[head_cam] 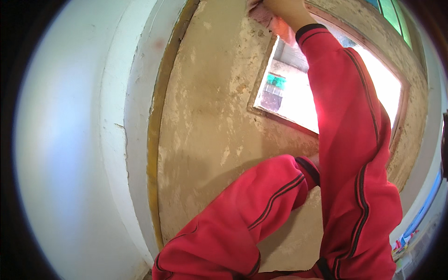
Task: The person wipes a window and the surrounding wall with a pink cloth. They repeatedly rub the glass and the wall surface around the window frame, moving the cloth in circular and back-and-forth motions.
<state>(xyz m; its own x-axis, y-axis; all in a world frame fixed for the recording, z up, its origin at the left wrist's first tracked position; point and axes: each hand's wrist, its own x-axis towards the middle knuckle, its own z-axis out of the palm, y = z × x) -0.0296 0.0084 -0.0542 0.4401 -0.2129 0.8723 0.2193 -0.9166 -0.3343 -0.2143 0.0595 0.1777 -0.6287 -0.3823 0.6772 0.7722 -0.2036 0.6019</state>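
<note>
My right arm in a red sleeve reaches up across a worn beige panel [206, 115], which looks like a door. At the top edge, a pink cloth [261, 14] hangs at my right hand [285, 10], against the panel above the corner of a framed window opening [297, 101]. Only the wrist and a little of that hand show; its fingers are cut off by the frame. My left arm bends toward the lower window frame. Only a sliver of my left hand [314, 159] shows at the cuff, the rest hidden behind the right sleeve.
A yellow-brown edge strip [154, 154] borders the panel on the left, beside a chipped white wall [70, 140]. Bright light fills the window. Greenish glass [390, 17] shows at top right. Small colourful items [404, 241] lie low on the right, near a blue strip [425, 206].
</note>
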